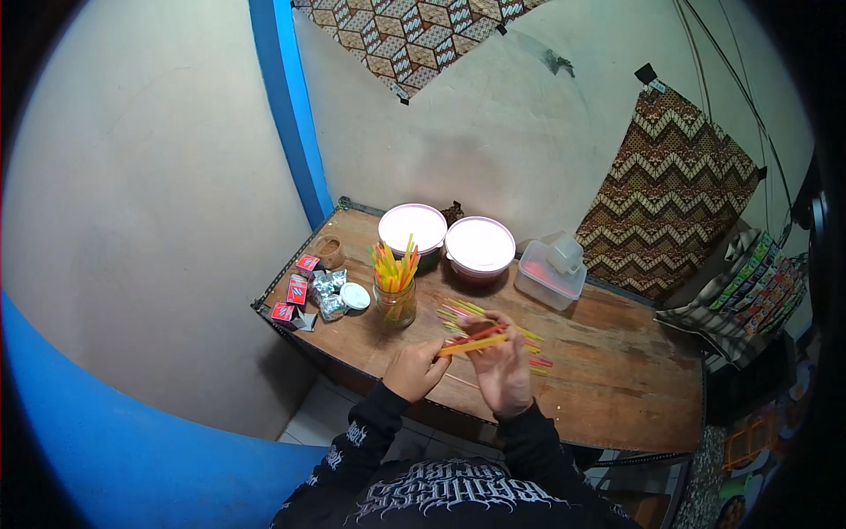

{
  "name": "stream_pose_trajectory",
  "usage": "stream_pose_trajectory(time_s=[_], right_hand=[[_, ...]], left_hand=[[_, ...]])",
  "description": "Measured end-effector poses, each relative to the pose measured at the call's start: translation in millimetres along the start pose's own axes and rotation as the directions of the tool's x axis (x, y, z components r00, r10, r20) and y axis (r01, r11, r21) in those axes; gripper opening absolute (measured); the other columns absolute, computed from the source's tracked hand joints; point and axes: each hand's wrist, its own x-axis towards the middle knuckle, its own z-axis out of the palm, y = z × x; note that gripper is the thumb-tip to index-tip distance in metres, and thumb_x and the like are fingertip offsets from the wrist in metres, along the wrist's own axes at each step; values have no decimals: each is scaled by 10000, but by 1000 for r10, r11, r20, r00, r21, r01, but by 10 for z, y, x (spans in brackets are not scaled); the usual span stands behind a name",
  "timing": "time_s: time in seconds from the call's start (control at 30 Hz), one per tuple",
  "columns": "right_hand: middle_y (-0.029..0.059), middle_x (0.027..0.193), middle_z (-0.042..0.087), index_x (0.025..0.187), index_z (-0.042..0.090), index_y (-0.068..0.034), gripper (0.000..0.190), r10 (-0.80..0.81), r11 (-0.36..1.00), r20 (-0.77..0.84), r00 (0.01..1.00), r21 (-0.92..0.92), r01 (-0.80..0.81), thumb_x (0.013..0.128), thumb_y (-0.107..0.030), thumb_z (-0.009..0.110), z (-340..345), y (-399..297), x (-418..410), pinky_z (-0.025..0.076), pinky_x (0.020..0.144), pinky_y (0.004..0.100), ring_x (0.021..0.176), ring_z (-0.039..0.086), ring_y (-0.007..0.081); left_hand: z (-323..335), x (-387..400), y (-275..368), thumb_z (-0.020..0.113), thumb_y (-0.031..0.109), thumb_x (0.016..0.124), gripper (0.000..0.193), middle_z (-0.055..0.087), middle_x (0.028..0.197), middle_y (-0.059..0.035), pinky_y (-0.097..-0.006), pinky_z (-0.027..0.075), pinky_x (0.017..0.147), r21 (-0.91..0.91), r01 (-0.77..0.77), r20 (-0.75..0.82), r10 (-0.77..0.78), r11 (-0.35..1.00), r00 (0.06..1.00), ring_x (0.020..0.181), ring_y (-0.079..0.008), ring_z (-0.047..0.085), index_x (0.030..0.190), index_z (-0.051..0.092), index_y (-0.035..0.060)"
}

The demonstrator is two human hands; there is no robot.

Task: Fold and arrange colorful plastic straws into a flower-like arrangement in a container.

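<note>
Just above the front part of the wooden table, my left hand (pixel 413 371) grips one end of a small bunch of orange and red drinking straws (pixel 474 344). My right hand (pixel 505 370) is slightly blurred at the other end, its palm and fingers against the straws. Whether those fingers close on them is unclear. Behind and under the right hand, more coloured straws (pixel 537 362) lie loose on the tabletop, partly hidden. A glass jar (pixel 395 311) holding many upright yellow, orange and green straws (pixel 394 270) stands beyond my left hand.
Two lidded tubs (pixel 413 228) (pixel 480 244) stand by the wall on the wooden table (pixel 615 370). A clear plastic container (pixel 550 281) sits to their right. At the left are small red boxes (pixel 297 289), foil packets (pixel 330 305), a white-lidded jar (pixel 355 297) and a brown-filled cup (pixel 329 251). Sachet strips (pixel 760 284) hang right.
</note>
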Motion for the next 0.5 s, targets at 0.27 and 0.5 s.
stream_pose_trajectory(time_s=[0.27,0.5], right_hand=[[142,1289,697,1318,603,4,260,-30,644,470,882,-666,376,1067,58,563,535,-119,548,542,1055,369,1203,695,250],[162,1191,738,1297,650,-11,252,-31,442,646,762,-675,590,1053,34,610,974,-229,1310,587,924,350,1069,746,268]], left_hand=[[-497,224,-170,632,46,1005,290,624,1107,-215,-386,534,903,-429,-63,-101,22,901,995,1030,-360,664,1272,529,1],[-1346,831,-202,768,13,923,305,781,1078,-162,-361,601,912,8,-284,-257,276,959,926,1039,-275,777,1213,695,-44]])
